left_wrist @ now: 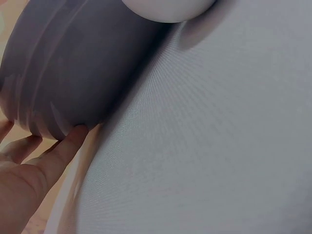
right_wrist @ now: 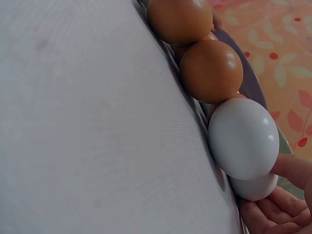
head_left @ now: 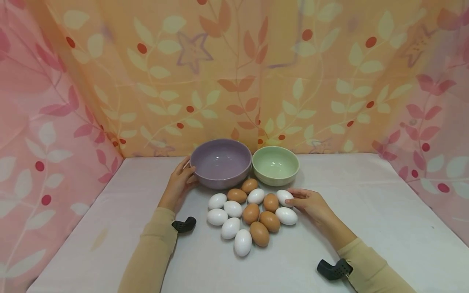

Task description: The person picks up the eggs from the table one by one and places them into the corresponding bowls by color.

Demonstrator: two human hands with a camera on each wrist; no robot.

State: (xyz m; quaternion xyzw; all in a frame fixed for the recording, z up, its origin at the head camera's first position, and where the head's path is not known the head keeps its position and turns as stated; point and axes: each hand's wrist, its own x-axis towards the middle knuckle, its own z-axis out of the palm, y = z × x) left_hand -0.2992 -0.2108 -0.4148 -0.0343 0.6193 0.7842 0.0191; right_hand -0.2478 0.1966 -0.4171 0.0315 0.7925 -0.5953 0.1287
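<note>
Head view: fingertips of the L hand (head_left: 179, 175) partly lost behind the glossy round purple bowl (head_left: 221, 162), both beige fabric sleeves (head_left: 148, 248) cut off at the near edge, & a dark speck (head_left: 432, 227) at R on the white cloth-topped table (head_left: 366, 195) too small to ID. L wrist view: purple bowl & a smooth oval white egg (left_wrist: 168, 9) cut off at top, L hand clipped at L edge. R wrist view: R hand (right_wrist: 285, 207) clipped at R edge, smooth oval brown egg (right_wrist: 180, 19) cut at top, w/ the pinched white egg (right_wrist: 255, 190) mostly hidden behind a nearer white egg (right_wrist: 243, 139).
</note>
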